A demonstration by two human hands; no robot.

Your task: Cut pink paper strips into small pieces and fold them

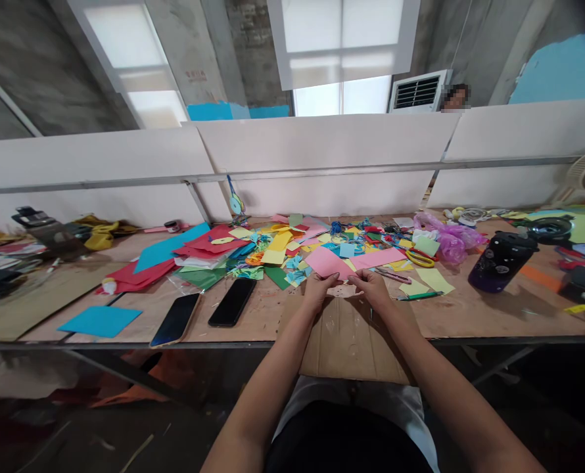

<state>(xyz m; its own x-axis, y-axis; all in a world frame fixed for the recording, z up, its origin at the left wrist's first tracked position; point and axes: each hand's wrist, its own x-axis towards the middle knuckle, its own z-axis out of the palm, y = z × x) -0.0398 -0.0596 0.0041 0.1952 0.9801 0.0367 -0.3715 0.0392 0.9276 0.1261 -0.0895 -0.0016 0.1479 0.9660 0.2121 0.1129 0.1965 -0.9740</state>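
Note:
A sheet of pink paper (328,263) is raised a little above the table's near side, pinched at its lower edge by both hands. My left hand (319,289) grips its lower left part with thumb and fingers. Close beside it, my right hand (370,287) has its fingers closed at the sheet's lower right corner. Under my hands lies a flat piece of brown cardboard (351,348), reaching over the table edge. Just beyond the sheet spreads a heap of coloured paper scraps, with another pink strip (378,257) and yellow-handled scissors (419,258) to the right.
Two phones, one left (175,320) and one nearer the middle (232,302), lie beside a blue sheet (100,321). A dark tumbler (502,263) stands right, near a pink plastic bag (453,240). A green pen (421,295) lies by yellow notes. White panels (322,144) rise behind.

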